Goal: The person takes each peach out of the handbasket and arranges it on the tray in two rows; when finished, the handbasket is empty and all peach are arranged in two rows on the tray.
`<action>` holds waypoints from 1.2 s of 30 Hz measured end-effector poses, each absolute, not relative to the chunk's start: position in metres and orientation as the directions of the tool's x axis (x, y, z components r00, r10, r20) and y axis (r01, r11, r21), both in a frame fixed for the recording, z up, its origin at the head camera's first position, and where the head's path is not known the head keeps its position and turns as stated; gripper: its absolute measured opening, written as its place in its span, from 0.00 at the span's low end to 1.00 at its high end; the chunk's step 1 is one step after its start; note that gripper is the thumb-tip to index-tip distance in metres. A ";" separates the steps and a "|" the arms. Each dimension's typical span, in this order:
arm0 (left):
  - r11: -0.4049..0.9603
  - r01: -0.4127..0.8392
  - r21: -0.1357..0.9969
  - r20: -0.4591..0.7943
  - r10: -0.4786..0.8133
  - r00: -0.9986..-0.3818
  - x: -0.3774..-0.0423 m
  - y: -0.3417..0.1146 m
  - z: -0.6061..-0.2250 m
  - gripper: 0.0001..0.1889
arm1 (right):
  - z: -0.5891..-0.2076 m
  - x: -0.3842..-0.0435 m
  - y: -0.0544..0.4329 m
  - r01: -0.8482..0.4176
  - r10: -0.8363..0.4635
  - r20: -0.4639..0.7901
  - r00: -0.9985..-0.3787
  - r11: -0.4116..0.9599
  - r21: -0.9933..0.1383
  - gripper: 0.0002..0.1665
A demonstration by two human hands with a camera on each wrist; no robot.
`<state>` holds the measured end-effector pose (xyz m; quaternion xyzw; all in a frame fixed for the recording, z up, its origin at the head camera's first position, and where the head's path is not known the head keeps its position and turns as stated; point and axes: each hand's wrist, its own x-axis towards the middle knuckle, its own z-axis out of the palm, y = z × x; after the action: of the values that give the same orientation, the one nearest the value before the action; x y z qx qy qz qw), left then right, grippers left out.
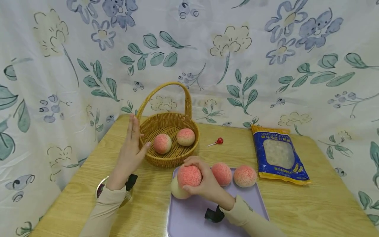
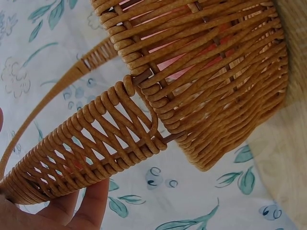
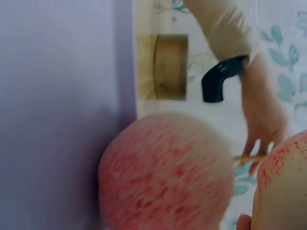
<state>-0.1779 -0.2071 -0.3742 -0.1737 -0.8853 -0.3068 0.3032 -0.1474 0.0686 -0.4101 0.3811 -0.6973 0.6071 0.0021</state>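
My right hand (image 1: 205, 181) grips a pink-and-cream peach (image 1: 189, 175), its thumb and fingers curled round the sides. In the right wrist view the held peach (image 3: 288, 187) is raised off the tray. Below it in the head view, a paler peach (image 1: 179, 190) is partly covered. Two more peaches, one in the middle (image 1: 221, 173) and one at right (image 1: 245, 176), sit on the lilac tray (image 1: 186, 223). The wicker basket (image 1: 171, 161) contains two peaches (image 1: 162, 144). My left hand (image 1: 128, 154) touches the basket handle (image 2: 91, 143) at its left base, fingers straight and thumb spread.
A red lollipop (image 1: 219, 141) lies right of the basket. Further right is a blue-and-yellow pasta bag (image 1: 278, 154). A round container (image 1: 102, 187) stands partly hidden under my left forearm. Flowered cloth (image 1: 201, 65) hangs behind the wooden table (image 1: 325, 204).
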 end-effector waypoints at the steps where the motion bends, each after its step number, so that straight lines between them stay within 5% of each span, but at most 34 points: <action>1: 0.751 0.498 0.435 0.647 0.125 -0.753 -0.178 -0.207 -0.374 0.51 | -0.411 -0.145 0.069 -0.563 -0.534 0.500 -0.682 -0.054 -0.825 0.31; 7: 0.739 0.508 0.442 0.647 0.130 -0.752 -0.180 -0.207 -0.372 0.53 | -0.422 -0.129 0.062 -0.726 -0.612 0.625 -0.484 -0.118 -0.678 0.33; 13: 0.741 0.497 0.450 0.637 0.124 -0.761 -0.179 -0.206 -0.372 0.54 | -0.433 -0.124 0.057 -0.839 -0.613 0.686 -0.393 -0.066 -0.540 0.36; 20: 0.749 0.485 0.451 0.634 0.114 -0.765 -0.179 -0.205 -0.373 0.53 | -0.433 -0.122 0.058 -0.887 -0.676 0.646 -0.356 0.025 -0.462 0.38; 27: 0.749 0.488 0.448 0.641 0.111 -0.759 -0.178 -0.205 -0.373 0.54 | -0.434 -0.117 0.060 -0.954 -0.802 0.532 -0.272 0.151 -0.260 0.38; 36: 0.745 0.503 0.438 0.647 0.126 -0.752 -0.179 -0.208 -0.374 0.50 | -0.434 -0.112 0.060 -0.928 -0.884 0.299 -0.360 0.306 -0.213 0.33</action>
<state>-0.1791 -0.2075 -0.3739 -0.1781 -0.8833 -0.3094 0.3040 -0.1116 0.0604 -0.4337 0.5624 -0.8055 0.1759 0.0625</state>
